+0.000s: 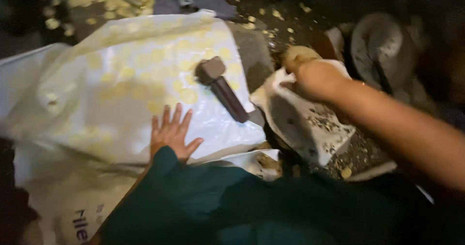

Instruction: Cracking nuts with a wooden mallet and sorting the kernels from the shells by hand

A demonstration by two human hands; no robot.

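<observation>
Left hand (172, 131) lies flat, fingers spread, on a glossy white plastic sack (121, 90) beside a blocky dark hammer (223, 87); right hand (310, 78) grips crumpled white cloth (300, 121).

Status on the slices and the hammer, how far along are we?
Done: many pale yellow round slices lie spread on the white sack sheet.

In hand: the left hand rests flat on that sheet; the right hand grips a white cloth carrying debris.

Left: the hammer lies untouched, and loose yellow bits are scattered on the dark ground.
</observation>
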